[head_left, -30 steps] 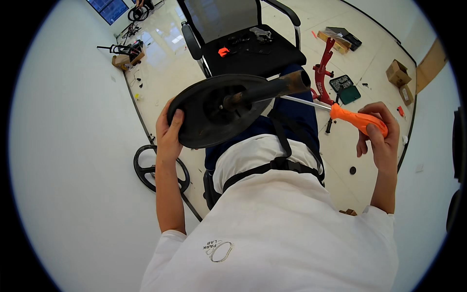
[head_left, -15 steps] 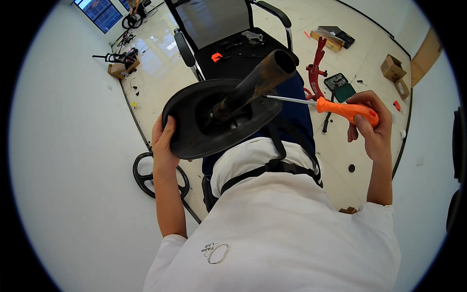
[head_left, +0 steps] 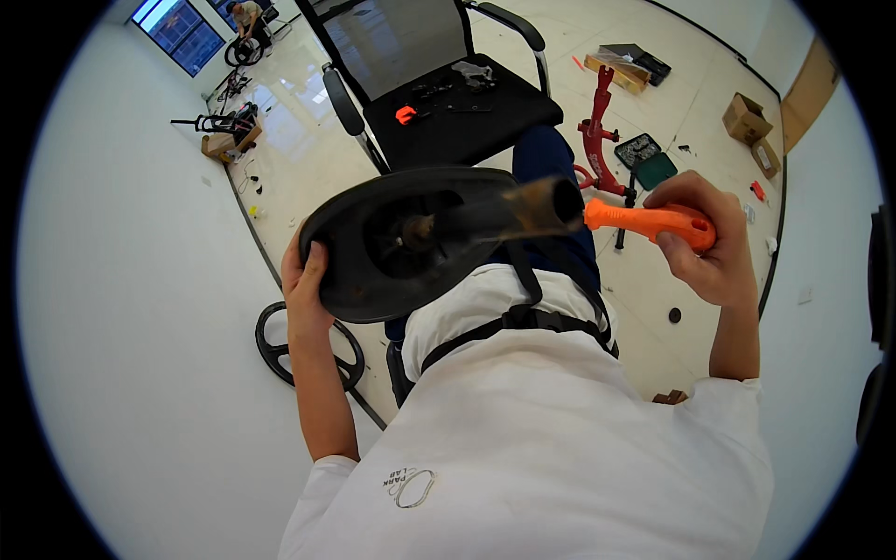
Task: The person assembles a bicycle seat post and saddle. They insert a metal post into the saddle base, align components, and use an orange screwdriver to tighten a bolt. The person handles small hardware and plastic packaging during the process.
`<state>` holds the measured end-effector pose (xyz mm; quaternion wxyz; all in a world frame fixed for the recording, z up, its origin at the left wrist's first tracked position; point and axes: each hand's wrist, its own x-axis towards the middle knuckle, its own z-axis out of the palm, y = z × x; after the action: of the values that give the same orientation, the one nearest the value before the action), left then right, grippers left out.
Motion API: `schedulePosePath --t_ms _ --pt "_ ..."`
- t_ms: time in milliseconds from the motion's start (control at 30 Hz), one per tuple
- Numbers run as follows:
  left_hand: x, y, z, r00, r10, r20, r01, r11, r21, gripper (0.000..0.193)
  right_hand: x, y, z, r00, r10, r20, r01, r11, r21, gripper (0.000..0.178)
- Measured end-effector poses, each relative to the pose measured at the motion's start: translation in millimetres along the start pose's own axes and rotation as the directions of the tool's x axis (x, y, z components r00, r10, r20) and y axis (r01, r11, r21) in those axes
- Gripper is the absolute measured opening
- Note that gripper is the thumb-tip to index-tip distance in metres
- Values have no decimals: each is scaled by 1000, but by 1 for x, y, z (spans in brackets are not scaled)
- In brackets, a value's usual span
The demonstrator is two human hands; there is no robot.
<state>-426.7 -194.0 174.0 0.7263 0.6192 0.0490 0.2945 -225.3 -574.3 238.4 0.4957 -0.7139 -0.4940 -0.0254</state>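
My left hand point(head_left: 306, 285) grips the left edge of a black bike saddle point(head_left: 350, 266), whose underside faces up toward me. From the saddle's middle a dark seat post point(head_left: 485, 217) with brownish, rusty patches runs to the right. Its open end points at my right hand point(head_left: 711, 245), which is closed around the orange handle of a screwdriver point(head_left: 644, 220). The handle's front reaches the mouth of the post. The shaft is hidden, and I cannot tell whether it lies inside the tube or behind it.
Ahead stands a black office chair point(head_left: 457, 121) with small parts and an orange piece on its seat. Right of it are a red bike frame point(head_left: 597, 140), an open green case point(head_left: 653, 168) and cardboard boxes point(head_left: 747, 119). A black wheel point(head_left: 273, 350) leans at left. Another person point(head_left: 248, 21) works far off.
The seat post has swung down to the right, so its open end now meets the screwdriver handle. The screwdriver has shifted slightly left, and its shaft has gone out of sight.
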Motion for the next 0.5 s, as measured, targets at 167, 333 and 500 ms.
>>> schedulePosePath --t_ms 167,333,500 --pt "1 13 12 987 63 145 -87 983 162 50 14 -6 3 998 32 62 -29 998 -47 20" --pt "2 14 16 989 34 143 -67 971 229 46 22 -1 15 974 211 79 -217 974 72 21" --pt "6 27 15 990 -138 19 138 990 20 41 24 31 16 948 291 127 -318 865 389 28"
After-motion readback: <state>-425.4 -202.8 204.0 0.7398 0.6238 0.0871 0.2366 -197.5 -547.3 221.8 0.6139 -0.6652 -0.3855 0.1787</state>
